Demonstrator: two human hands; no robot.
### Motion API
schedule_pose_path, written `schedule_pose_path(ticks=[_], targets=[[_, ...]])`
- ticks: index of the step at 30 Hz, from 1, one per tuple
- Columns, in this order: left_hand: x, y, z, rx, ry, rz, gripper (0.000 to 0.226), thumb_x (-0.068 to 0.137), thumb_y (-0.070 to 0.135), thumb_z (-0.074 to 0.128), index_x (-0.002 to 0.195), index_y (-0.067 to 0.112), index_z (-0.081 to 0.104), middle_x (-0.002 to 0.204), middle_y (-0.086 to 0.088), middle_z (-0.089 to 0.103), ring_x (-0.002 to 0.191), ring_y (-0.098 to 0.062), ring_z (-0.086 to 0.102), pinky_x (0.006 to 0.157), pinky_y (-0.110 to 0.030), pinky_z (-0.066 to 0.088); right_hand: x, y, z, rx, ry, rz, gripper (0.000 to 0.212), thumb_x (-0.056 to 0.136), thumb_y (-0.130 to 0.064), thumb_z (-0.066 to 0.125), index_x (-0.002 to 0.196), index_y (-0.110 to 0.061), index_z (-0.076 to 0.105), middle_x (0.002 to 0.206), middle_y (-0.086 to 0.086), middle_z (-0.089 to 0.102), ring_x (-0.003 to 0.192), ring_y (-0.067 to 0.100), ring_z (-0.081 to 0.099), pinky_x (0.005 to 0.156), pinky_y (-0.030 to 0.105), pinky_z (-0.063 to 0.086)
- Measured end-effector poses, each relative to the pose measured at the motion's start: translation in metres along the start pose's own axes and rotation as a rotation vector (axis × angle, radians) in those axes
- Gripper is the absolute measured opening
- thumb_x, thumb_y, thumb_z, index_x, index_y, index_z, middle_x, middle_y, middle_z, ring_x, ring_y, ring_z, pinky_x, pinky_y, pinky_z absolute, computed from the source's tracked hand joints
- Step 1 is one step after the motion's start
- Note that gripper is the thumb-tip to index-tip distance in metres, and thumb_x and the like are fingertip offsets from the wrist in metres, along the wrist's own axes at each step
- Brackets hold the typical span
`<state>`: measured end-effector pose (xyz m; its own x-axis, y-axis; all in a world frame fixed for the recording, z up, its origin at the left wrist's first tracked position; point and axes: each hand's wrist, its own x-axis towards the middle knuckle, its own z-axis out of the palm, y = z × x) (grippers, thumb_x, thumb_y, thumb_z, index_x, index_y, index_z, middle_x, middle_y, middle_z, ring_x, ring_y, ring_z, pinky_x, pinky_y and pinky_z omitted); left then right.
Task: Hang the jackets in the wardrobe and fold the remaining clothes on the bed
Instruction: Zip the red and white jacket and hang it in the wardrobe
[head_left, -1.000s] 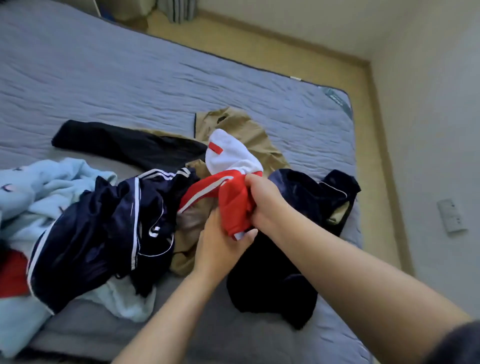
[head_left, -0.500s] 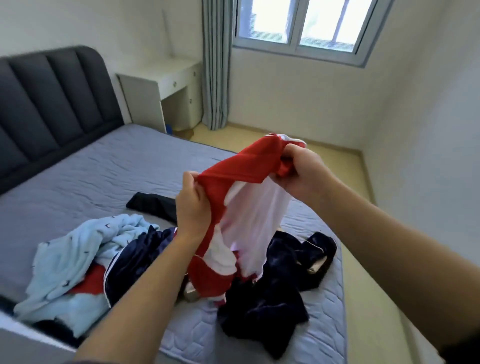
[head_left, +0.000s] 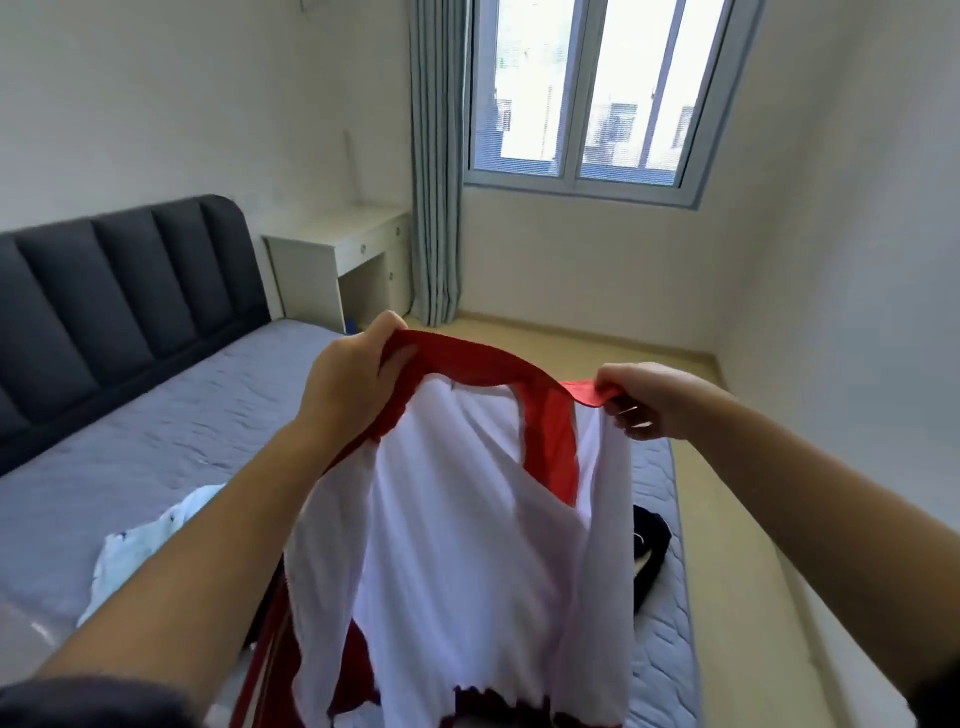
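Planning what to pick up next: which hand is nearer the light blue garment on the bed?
Left. The left hand grips the red-and-white jacket above and right of the light blue garment; the right hand holds it farther right, across the jacket.

A white desk (head_left: 337, 249) stands beside a grey curtain (head_left: 435, 182) hanging left of the window (head_left: 587, 88).

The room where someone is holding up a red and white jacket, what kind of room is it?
Most likely a bedroom in a home. There is a big bed with a dark padded headboard, a small white desk beside it, and a window with a curtain.
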<state>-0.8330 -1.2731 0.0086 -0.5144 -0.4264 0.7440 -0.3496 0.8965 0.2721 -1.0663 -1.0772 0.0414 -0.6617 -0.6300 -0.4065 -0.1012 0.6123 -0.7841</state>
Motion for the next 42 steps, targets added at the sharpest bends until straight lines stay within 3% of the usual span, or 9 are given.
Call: schedule_pose_path(ticks=[6, 13, 18, 21, 24, 31, 36, 39, 42], targets=[[0.03, 0.017, -0.014, 0.067, 0.045, 0.161, 0.023, 0.098, 0.027, 0.047, 0.097, 0.012, 0.065, 0.07, -0.002, 0.066, 0.057, -0.025, 0.059, 0.053, -0.029, 0.042, 0.007, 0.024, -0.001, -0.186, 0.351, -0.366, 0.017, 0.082, -0.025, 0.065, 0.091, -0.017, 0.078, 0.098, -0.001, 0.064, 0.097, 0.014, 0.056, 0.089, 0.032, 0.044], [0.053, 0.008, -0.016, 0.079, 0.055, 0.049, 0.032, 0.102, 0.028, 0.037, 0.104, 0.006, 0.06, 0.065, -0.009, 0.062, 0.053, -0.029, 0.059, 0.051, -0.037, 0.052, -0.013, -0.002, 0.017, 0.961, -0.18, -0.574, 0.041, 0.095, -0.033, 0.043, 0.074, -0.01, 0.069, 0.073, 0.006, 0.066, 0.071, 0.016, 0.063, 0.07, 0.027, 0.052], [0.056, -0.008, -0.014, 0.106, 0.0, 0.165, 0.026, 0.099, 0.029, 0.046, 0.102, 0.005, 0.055, 0.054, -0.001, 0.048, 0.042, -0.024, 0.048, 0.045, -0.029, 0.041, -0.014, -0.01, 0.027, 0.23, 0.236, -0.67, 0.038, 0.082, -0.007, 0.072, 0.115, -0.008, 0.052, 0.1, 0.009, 0.064, 0.088, 0.018, 0.061, 0.081, 0.03, 0.05], [0.06, -0.024, -0.01, 0.162, -0.287, 0.34, 0.049, 0.081, 0.057, 0.063, 0.106, 0.016, 0.05, 0.062, 0.005, 0.051, 0.049, -0.017, 0.046, 0.05, -0.027, 0.038, -0.007, -0.015, 0.026, 0.036, 0.552, -0.747, 0.033, 0.082, -0.005, 0.068, 0.112, -0.013, 0.056, 0.086, -0.011, 0.068, 0.074, -0.004, 0.061, 0.068, 0.01, 0.044], [0.057, -0.055, -0.004, 0.424, -0.499, 0.36, 0.039, 0.08, 0.051, 0.064, 0.106, 0.026, 0.047, 0.067, 0.011, 0.045, 0.06, -0.017, 0.05, 0.055, -0.027, 0.034, 0.005, -0.013, -0.004, 0.016, 0.807, -0.638, 0.016, 0.092, -0.018, 0.06, 0.089, -0.004, 0.066, 0.076, 0.005, 0.061, 0.074, 0.016, 0.055, 0.064, 0.026, 0.037], [0.048, -0.11, 0.023, 0.256, -0.697, -0.382, 0.02, 0.077, 0.036, 0.06, 0.067, 0.019, 0.06, 0.079, -0.005, 0.066, 0.076, -0.025, 0.062, 0.067, -0.03, 0.05, 0.01, -0.015, -0.013, 0.148, 0.972, -0.614, 0.043, 0.097, -0.029, 0.054, 0.055, -0.018, 0.044, 0.054, -0.001, 0.045, 0.052, 0.013, 0.041, 0.052, 0.027, 0.031], [0.035, -0.12, 0.031, -0.215, -0.686, -0.865, 0.019, 0.083, 0.005, 0.046, 0.066, 0.003, 0.051, 0.053, -0.012, 0.052, 0.043, -0.021, 0.042, 0.048, -0.023, 0.036, 0.017, 0.009, -0.007, 0.078, 0.776, -0.438, 0.041, 0.096, -0.028, 0.054, 0.065, -0.002, 0.058, 0.058, 0.003, 0.047, 0.059, 0.016, 0.046, 0.058, 0.029, 0.035], [0.064, -0.08, 0.036, -0.544, -0.66, -0.894, 0.022, 0.085, 0.0, 0.045, 0.066, 0.003, 0.056, 0.054, -0.01, 0.05, 0.041, -0.02, 0.038, 0.041, -0.017, 0.034, 0.018, -0.006, 0.002, 0.187, 0.667, -0.407, 0.035, 0.097, -0.028, 0.053, 0.077, -0.001, 0.065, 0.065, 0.002, 0.055, 0.062, 0.016, 0.051, 0.066, 0.029, 0.039], [0.105, -0.046, 0.025, -0.967, -0.218, -0.746, 0.018, 0.087, 0.01, 0.05, 0.074, 0.011, 0.062, 0.06, -0.004, 0.061, 0.048, -0.012, 0.056, 0.04, -0.018, 0.043, 0.008, -0.037, -0.003, 0.382, 1.058, -0.612, 0.03, 0.097, -0.03, 0.05, 0.075, -0.012, 0.057, 0.068, -0.004, 0.057, 0.062, 0.012, 0.053, 0.065, 0.029, 0.045]])
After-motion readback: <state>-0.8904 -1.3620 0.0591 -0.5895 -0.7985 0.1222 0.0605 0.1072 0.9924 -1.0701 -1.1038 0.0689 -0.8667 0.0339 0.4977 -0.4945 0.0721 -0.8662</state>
